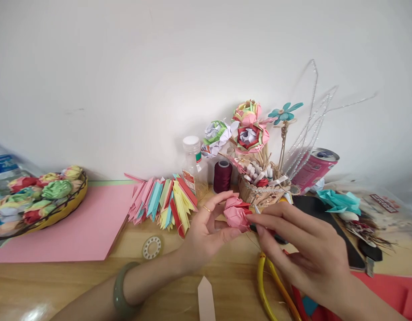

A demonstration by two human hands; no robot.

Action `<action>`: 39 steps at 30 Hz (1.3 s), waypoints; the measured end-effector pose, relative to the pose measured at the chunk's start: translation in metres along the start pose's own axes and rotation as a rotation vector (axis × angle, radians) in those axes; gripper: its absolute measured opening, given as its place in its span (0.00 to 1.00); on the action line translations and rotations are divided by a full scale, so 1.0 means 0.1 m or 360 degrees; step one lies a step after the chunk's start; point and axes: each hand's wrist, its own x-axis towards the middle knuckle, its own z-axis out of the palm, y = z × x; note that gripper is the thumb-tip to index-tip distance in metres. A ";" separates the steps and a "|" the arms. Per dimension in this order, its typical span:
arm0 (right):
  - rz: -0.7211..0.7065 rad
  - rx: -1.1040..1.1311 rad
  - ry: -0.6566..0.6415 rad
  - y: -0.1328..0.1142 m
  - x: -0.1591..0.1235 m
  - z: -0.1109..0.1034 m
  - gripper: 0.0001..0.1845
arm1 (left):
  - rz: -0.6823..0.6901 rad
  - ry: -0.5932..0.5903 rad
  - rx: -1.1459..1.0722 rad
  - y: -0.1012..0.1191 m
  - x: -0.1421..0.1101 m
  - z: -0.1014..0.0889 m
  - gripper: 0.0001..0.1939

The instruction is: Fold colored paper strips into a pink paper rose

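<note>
My left hand point(206, 227) pinches a pink and red folded paper flower point(237, 213) above the wooden table point(75, 285), thumb under it and fingers curled over its top. A green bangle point(120, 292) sits on that wrist. My right hand point(302, 243) meets the flower from the right, fingertips pressed on its side and closed around a small dark tool point(255, 208) whose tip shows by the flower. A row of folded coloured paper strips point(162, 200) lies just behind my left hand.
A basket of paper flowers point(38, 196) rests on pink sheets point(82, 227) at left. Behind stand a plastic bottle point(194, 167), maroon thread spool point(222, 176), woven basket with a flower bouquet point(255, 178) and a tilted can point(314, 169). Yellow-handled pliers point(269, 285) lie near my right wrist.
</note>
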 end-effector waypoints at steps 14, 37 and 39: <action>0.0646 0.0352 -0.0235 0.03 0.09 -0.01 0.09 | 0.0206 -0.0077 0.0215 -0.03 -0.01 -0.04 0.24; 0.0523 0.0330 -0.0295 0.03 0.05 0.03 0.06 | -0.0622 0.0210 -0.0687 0.03 0.09 0.00 0.25; 0.0528 0.0333 -0.0319 0.02 0.05 0.03 0.06 | -0.0666 0.0220 -0.0698 0.03 0.10 0.01 0.25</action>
